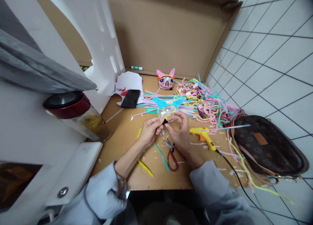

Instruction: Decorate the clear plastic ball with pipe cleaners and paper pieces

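Note:
My left hand (pixel 151 130) and my right hand (pixel 179 129) meet over the middle of the table, fingertips pinched on a small black fuzzy piece (pixel 165 121), which looks like pipe cleaner. A bit of yellow pipe cleaner (pixel 167 116) shows right at it; whether the two are joined I cannot tell. Just behind my fingers lies a clear round shell (pixel 168 110) with two blue pipe-cleaner ears (pixel 160 102), partly hidden. Below my hands are red-handled scissors (pixel 173 160), a teal pipe cleaner (pixel 161 158) and a yellow strip (pixel 146 168).
A pink-eared animal head (pixel 166 81) stands at the back, beside a heap of pipe cleaners (pixel 212 104). To the right lie a yellow glue gun (pixel 204 135) with its cord and a brown bag (pixel 266 147). Leftward are a phone (pixel 130 98) and a glass jar (pixel 90 120).

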`<move>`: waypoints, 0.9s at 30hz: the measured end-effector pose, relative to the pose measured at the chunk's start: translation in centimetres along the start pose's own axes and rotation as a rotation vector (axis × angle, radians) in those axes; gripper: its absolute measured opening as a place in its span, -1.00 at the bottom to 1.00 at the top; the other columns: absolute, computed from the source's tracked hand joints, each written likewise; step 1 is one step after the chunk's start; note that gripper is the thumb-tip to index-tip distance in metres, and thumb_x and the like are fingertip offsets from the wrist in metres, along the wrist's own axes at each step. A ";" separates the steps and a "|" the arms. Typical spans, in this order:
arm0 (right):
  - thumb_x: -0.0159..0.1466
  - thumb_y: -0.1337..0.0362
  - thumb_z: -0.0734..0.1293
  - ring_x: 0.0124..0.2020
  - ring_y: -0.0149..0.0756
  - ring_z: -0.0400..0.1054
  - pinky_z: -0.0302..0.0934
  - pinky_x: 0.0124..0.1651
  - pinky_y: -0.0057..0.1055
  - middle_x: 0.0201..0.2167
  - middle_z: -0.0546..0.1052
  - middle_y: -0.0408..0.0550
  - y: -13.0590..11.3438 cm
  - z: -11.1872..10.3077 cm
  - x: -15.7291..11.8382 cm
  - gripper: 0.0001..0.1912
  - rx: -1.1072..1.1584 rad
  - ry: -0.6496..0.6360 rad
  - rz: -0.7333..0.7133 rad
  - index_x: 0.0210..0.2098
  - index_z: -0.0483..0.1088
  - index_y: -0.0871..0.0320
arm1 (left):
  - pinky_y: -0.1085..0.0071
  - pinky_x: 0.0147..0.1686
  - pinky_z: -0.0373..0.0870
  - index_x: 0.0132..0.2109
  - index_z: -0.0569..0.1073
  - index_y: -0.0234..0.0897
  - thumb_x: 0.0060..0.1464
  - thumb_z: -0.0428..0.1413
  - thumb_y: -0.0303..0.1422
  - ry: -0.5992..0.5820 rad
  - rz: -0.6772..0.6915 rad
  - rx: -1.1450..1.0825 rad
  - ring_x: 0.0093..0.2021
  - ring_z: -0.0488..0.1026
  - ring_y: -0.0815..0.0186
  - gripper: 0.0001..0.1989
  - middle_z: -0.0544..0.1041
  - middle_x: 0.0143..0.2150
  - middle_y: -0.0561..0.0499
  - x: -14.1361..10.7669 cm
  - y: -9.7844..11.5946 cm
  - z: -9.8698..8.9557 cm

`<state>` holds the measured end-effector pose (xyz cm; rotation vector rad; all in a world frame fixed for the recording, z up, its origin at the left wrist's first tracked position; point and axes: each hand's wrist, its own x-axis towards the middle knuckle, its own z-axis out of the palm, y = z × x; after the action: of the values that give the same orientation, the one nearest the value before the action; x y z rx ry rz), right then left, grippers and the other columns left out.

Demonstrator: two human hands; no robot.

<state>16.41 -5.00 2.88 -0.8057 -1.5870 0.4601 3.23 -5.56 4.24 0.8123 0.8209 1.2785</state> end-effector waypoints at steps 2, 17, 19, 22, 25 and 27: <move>0.18 0.39 0.39 -0.20 -0.29 0.48 0.37 0.01 -0.22 -0.30 0.53 -0.15 0.0 0.0 0.0 -0.51 0.015 0.003 0.008 0.03 0.16 0.04 | 0.53 -0.64 -0.14 -0.57 0.34 -0.35 -0.26 0.38 -0.01 0.003 -0.004 0.005 -0.70 0.04 0.59 -0.48 0.23 -0.73 0.17 0.0 0.1 0.1; 0.20 0.35 0.38 -0.19 -0.28 0.50 0.40 0.05 -0.19 -0.24 0.46 -0.11 -0.1 0.1 -0.4 -0.53 -0.041 -0.013 -0.001 0.05 0.19 0.03 | 0.54 -0.67 -0.15 -0.56 0.31 -0.34 -0.26 0.38 -0.03 -0.023 -0.067 -0.010 -0.71 0.01 0.60 -0.48 0.22 -0.73 0.19 0.1 0.0 -0.2; 0.19 0.36 0.38 -0.20 -0.29 0.50 0.40 0.04 -0.20 -0.25 0.46 -0.12 -0.2 0.2 -0.4 -0.52 -0.035 -0.018 -0.004 0.05 0.19 0.02 | 0.55 -0.66 -0.15 -0.56 0.31 -0.33 -0.27 0.39 -0.07 -0.018 -0.069 -0.015 -0.71 0.01 0.61 -0.50 0.21 -0.73 0.20 0.1 0.0 -0.2; 0.18 0.38 0.38 -0.21 -0.30 0.50 0.41 0.03 -0.21 -0.26 0.47 -0.14 -0.3 0.3 -0.4 -0.51 -0.017 -0.011 -0.020 0.05 0.19 0.02 | 0.55 -0.64 -0.13 -0.57 0.29 -0.33 -0.25 0.39 -0.08 -0.014 -0.042 -0.009 -0.71 0.00 0.61 -0.50 0.18 -0.73 0.21 0.0 0.0 -0.1; 0.18 0.39 0.39 -0.21 -0.31 0.50 0.40 0.03 -0.20 -0.27 0.47 -0.14 -0.2 0.3 -0.4 -0.51 -0.008 -0.005 -0.024 0.04 0.18 0.03 | 0.54 -0.63 -0.14 -0.59 0.27 -0.32 -0.24 0.38 -0.08 -0.006 -0.015 0.004 -0.70 0.00 0.61 -0.49 0.15 -0.74 0.22 0.0 -0.1 0.1; 0.18 0.38 0.39 -0.22 -0.30 0.50 0.40 0.04 -0.19 -0.26 0.48 -0.13 -0.1 0.3 -0.4 -0.51 -0.015 -0.008 -0.008 0.04 0.18 0.03 | 0.54 -0.63 -0.14 -0.60 0.26 -0.31 -0.23 0.37 -0.07 0.000 -0.004 0.004 -0.70 -0.01 0.61 -0.49 0.15 -0.74 0.21 -0.1 -0.1 0.2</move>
<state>16.08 -5.32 2.59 -0.8092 -1.6023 0.4474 3.46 -5.67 4.23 0.8133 0.8251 1.2738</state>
